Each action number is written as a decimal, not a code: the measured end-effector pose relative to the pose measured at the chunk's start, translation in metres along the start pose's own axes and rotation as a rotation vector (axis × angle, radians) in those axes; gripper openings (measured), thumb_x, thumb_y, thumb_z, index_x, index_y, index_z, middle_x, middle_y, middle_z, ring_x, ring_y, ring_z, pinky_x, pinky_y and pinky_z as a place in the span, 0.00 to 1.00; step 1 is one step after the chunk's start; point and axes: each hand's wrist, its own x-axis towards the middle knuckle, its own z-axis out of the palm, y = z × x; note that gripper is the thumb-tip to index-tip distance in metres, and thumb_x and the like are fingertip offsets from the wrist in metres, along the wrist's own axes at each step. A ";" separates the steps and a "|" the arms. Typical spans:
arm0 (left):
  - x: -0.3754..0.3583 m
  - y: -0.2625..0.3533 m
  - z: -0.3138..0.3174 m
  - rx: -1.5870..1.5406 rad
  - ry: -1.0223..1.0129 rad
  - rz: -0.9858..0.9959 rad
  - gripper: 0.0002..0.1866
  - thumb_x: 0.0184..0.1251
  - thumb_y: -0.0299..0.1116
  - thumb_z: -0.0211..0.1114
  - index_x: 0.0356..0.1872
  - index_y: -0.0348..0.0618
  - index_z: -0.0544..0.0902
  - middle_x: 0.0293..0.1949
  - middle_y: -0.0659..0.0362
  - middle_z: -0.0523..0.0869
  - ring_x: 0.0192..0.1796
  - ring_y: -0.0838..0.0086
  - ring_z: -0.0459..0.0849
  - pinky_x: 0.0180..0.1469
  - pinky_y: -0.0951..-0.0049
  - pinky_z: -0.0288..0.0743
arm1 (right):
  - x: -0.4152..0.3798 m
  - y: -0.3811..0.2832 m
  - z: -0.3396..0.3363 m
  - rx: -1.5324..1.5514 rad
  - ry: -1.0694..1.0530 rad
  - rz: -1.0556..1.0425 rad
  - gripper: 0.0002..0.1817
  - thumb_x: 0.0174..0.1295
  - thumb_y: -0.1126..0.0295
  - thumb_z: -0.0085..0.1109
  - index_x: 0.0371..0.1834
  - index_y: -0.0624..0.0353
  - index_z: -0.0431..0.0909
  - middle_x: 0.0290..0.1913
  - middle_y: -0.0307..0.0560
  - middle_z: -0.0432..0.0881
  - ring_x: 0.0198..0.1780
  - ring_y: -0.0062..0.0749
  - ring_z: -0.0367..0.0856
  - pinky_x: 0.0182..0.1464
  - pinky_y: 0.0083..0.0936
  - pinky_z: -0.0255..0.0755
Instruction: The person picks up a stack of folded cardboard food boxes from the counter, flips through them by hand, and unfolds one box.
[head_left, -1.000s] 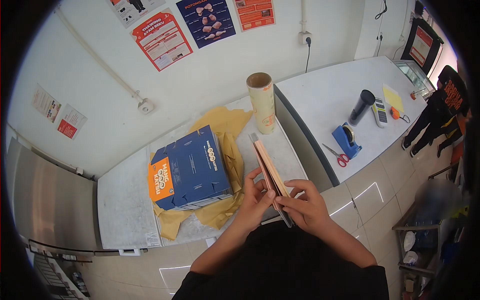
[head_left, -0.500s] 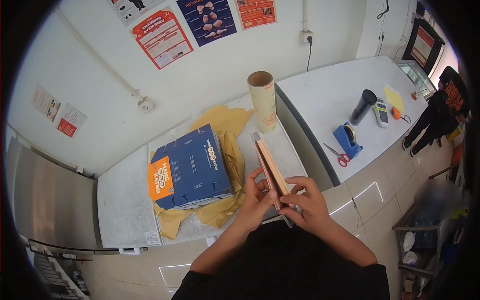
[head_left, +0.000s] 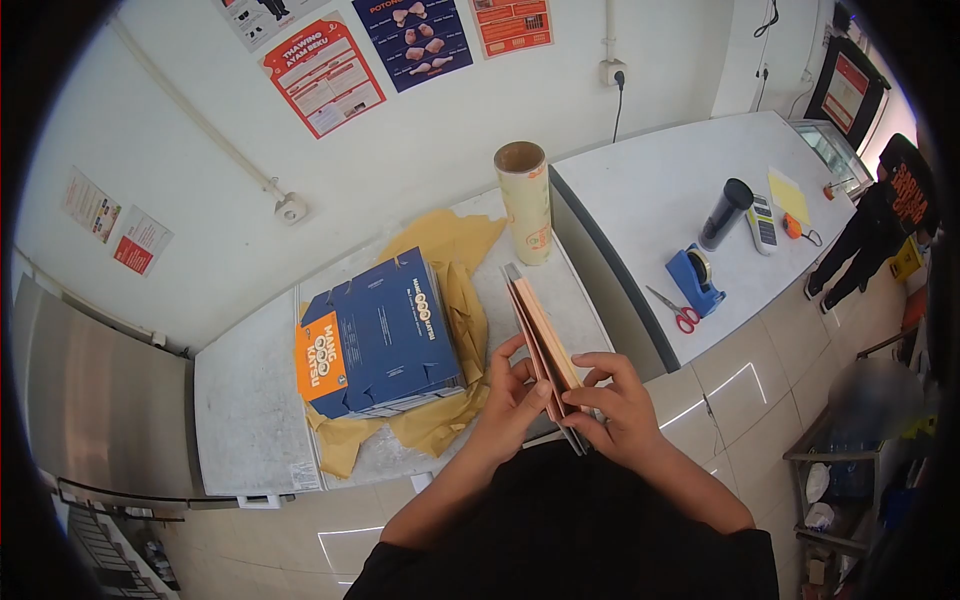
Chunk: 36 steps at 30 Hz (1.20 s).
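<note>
Between both hands, upright and edge-on to me, is a thin layered bundle (head_left: 541, 325) that looks like flat folded cardboard, with pinkish, tan and grey edges. A dark gap runs between its layers. My left hand (head_left: 515, 405) is closed on the left side, thumb pressed near the gap. My right hand (head_left: 612, 408) grips the right side, its thumb and fingertips at the lower layers. Left of the hands lies a stack of blue flat cardboard boxes (head_left: 385, 325) with an orange printed panel, on crumpled brown paper (head_left: 470, 310).
A tall cardboard-cored roll (head_left: 525, 210) stands behind the bundle. On the right-hand counter (head_left: 640, 190) are a blue tape dispenser (head_left: 697, 280), red-handled scissors (head_left: 685, 318), a dark cup (head_left: 727, 212) and a card terminal (head_left: 762, 225). A person in black (head_left: 880, 220) stands far right.
The bundle's layers have spread slightly, and the right hand's fingers have shifted a little. The boxes and the counter items stay put.
</note>
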 end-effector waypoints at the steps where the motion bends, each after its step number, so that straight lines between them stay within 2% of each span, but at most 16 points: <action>1: 0.000 0.001 0.001 -0.003 0.003 -0.003 0.40 0.78 0.40 0.67 0.80 0.45 0.52 0.57 0.51 0.81 0.59 0.69 0.82 0.61 0.65 0.77 | 0.000 0.000 0.000 0.001 -0.002 0.004 0.18 0.51 0.71 0.81 0.46 0.53 0.87 0.63 0.52 0.77 0.41 0.33 0.85 0.36 0.26 0.83; 9: 0.000 0.004 0.002 0.003 0.021 -0.039 0.38 0.78 0.34 0.66 0.79 0.46 0.53 0.57 0.51 0.81 0.60 0.69 0.82 0.62 0.64 0.77 | 0.000 -0.001 0.000 -0.001 -0.009 0.002 0.18 0.51 0.71 0.81 0.45 0.53 0.87 0.63 0.52 0.77 0.41 0.33 0.85 0.36 0.26 0.83; 15: -0.001 0.004 0.002 -0.025 0.022 -0.036 0.38 0.78 0.32 0.66 0.79 0.46 0.52 0.60 0.49 0.80 0.63 0.67 0.81 0.64 0.62 0.76 | -0.001 0.000 0.000 0.007 0.002 -0.001 0.18 0.51 0.71 0.81 0.46 0.54 0.87 0.63 0.52 0.77 0.41 0.34 0.85 0.36 0.27 0.83; 36: -0.001 0.004 0.002 -0.033 0.020 -0.029 0.39 0.77 0.35 0.67 0.80 0.45 0.52 0.61 0.48 0.80 0.63 0.67 0.81 0.62 0.62 0.78 | -0.002 -0.002 0.000 0.014 0.012 0.024 0.18 0.51 0.73 0.80 0.46 0.54 0.87 0.62 0.52 0.77 0.41 0.35 0.84 0.37 0.28 0.83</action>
